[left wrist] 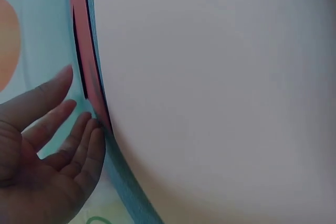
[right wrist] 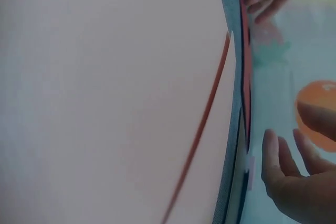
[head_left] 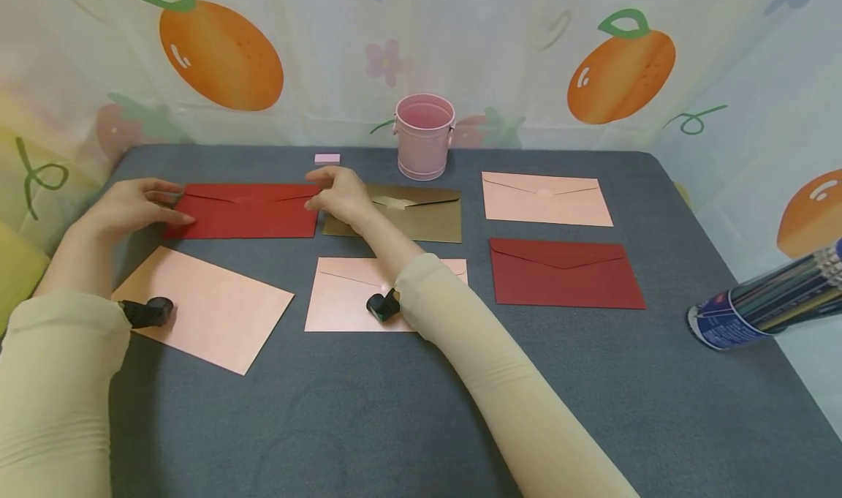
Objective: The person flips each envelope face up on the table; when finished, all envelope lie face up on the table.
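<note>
A bright red envelope (head_left: 253,216) lies flap side up at the back left. My left hand (head_left: 134,204) is at its left end, the thumb reaching over the lower left corner. In the left wrist view that hand's fingers are loosely bent, the thumb spread apart. My right hand (head_left: 340,197) is over the envelope's right end, its thumb and fingers spread with a gap between them. Under and beside that hand lies a gold envelope (head_left: 427,220). Below my right forearm is a pale pink envelope (head_left: 342,297); another pink envelope (head_left: 217,315) lies slanted near my left wrist.
To the right lie a pink envelope (head_left: 546,200) and a dark red envelope (head_left: 566,273). A pink bucket (head_left: 423,143) stands at the back, a small pink block (head_left: 327,159) left of it. A blue holder (head_left: 726,322) full of pencils tilts at the right edge.
</note>
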A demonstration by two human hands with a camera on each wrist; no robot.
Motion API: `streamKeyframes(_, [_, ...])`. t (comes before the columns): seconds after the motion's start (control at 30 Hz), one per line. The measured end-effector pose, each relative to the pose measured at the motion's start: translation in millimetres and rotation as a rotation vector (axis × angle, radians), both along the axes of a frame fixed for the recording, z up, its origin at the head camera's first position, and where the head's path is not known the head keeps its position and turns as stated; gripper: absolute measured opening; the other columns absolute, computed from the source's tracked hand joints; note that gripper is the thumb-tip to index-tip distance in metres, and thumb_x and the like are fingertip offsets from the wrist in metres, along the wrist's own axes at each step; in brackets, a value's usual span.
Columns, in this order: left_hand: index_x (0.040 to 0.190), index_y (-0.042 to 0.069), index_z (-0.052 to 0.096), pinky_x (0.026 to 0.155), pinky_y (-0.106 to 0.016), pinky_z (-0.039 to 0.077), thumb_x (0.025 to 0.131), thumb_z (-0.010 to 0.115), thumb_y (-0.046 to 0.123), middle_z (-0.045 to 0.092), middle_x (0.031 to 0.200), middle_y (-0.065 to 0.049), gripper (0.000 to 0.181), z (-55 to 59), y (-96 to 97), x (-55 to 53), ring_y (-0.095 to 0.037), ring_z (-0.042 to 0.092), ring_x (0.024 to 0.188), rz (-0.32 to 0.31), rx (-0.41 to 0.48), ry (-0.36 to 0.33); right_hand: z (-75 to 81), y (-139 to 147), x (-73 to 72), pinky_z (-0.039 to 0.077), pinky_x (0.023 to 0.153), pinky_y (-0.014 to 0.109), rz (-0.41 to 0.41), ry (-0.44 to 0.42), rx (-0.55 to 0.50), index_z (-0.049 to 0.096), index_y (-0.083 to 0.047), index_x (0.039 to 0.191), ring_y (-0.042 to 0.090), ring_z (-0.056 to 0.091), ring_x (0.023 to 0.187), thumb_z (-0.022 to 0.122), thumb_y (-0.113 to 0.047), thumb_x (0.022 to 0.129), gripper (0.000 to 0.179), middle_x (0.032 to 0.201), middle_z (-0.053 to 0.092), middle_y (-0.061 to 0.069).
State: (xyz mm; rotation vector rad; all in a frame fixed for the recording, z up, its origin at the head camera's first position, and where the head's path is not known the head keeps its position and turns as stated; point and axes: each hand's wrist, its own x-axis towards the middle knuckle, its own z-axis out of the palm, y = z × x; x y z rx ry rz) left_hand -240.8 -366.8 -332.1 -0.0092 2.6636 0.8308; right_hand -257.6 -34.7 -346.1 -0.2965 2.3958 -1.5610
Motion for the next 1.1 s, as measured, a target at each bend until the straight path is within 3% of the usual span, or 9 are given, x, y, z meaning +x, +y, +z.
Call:
streamKeyframes(0.07, [0.150,-0.004,0.031,0.101,-0.051,0.038,0.090,0.071,0.035,0.044,0.146,-0.031,0.082,1.0,-2.8,1.0,0.020,0.044,0.081,-0.020,-0.008,0.010,2.1,0.9,1.4,0.051,0.080,0.020,0.038,0.018,0.033,0.062,-0.012,0.132,0.019,0.061,0.117,0.073,-0.009,0.084,0.049,0.137,0.062,0.004])
streamKeyframes(0.13, [0.148,-0.001,0.037,0.094,-0.036,0.041,0.089,0.072,0.035,0.062,0.131,-0.006,0.077,1.7,-5.6,2.7,0.025,0.039,0.076,-0.044,-0.017,0.022,4.3,1.7,3.4,0.051,0.084,0.021,0.083,0.028,0.059,0.061,-0.012,0.133,0.019,0.060,0.119,0.073,-0.010,0.085,0.049,0.137,0.062,0.005])
streamKeyframes(0.2, [0.143,0.005,0.045,0.086,-0.022,0.039,0.089,0.073,0.034,0.064,0.110,0.021,0.068,2.2,-7.7,5.4,0.023,0.045,0.080,-0.071,-0.007,0.027,6.5,2.2,6.2,0.051,0.088,0.022,0.127,0.031,0.082,0.060,-0.011,0.133,0.019,0.059,0.121,0.073,-0.011,0.085,0.049,0.137,0.062,0.006])
streamKeyframes(0.27, [0.135,0.013,0.054,0.078,-0.014,0.038,0.090,0.072,0.032,0.055,0.094,0.039,0.052,2.7,-9.2,8.8,0.019,0.054,0.083,-0.100,0.016,0.019,8.5,2.3,9.7,0.051,0.090,0.023,0.174,0.028,0.109,0.060,-0.011,0.133,0.019,0.059,0.123,0.073,-0.012,0.086,0.050,0.136,0.062,0.006])
streamKeyframes(0.4, [0.120,0.027,0.063,0.076,-0.009,0.043,0.093,0.069,0.022,0.062,0.097,0.036,0.029,2.4,-11.1,15.7,0.008,0.066,0.086,-0.156,0.082,-0.029,11.5,1.6,19.3,0.051,0.087,0.020,0.284,0.025,0.143,0.059,-0.009,0.134,0.017,0.058,0.123,0.074,-0.014,0.086,0.051,0.134,0.063,0.006])
streamKeyframes(0.53, [0.125,0.014,0.065,0.075,-0.011,0.048,0.090,0.072,0.016,0.065,0.099,0.034,0.036,1.6,-13.1,22.5,0.003,0.069,0.087,-0.199,0.100,-0.044,12.5,-0.7,32.0,0.050,0.084,0.016,0.390,0.029,0.167,0.059,-0.008,0.132,0.015,0.060,0.121,0.076,-0.016,0.084,0.052,0.132,0.064,0.006])
streamKeyframes(0.63, [0.129,0.003,0.062,0.075,-0.013,0.050,0.086,0.077,0.018,0.065,0.101,0.033,0.048,1.6,-13.2,29.2,0.009,0.064,0.090,-0.219,0.062,-0.035,13.0,-3.8,42.8,0.050,0.083,0.015,0.450,0.019,0.202,0.060,-0.009,0.130,0.012,0.060,0.117,0.078,-0.018,0.084,0.051,0.131,0.064,0.004])
streamKeyframes(0.8, [0.125,0.006,0.066,0.074,-0.011,0.049,0.081,0.080,0.016,0.063,0.104,0.036,0.047,-2.4,-16.4,37.6,0.020,0.053,0.094,-0.266,0.025,0.000,15.6,-10.2,58.8,0.048,0.080,0.012,0.505,0.014,0.278,0.062,-0.011,0.125,0.005,0.059,0.107,0.079,-0.021,0.083,0.047,0.122,0.066,-0.001])
streamKeyframes(1.1, [0.123,0.008,0.066,0.072,-0.009,0.048,0.079,0.080,0.004,0.064,0.103,0.034,0.046,-9.7,-22.6,41.4,0.015,0.052,0.095,-0.286,0.099,0.015,12.4,-21.4,69.5,0.044,0.082,0.011,0.594,0.090,0.452,0.061,-0.013,0.123,0.002,0.056,0.104,0.078,-0.035,0.083,0.049,0.115,0.064,-0.005])
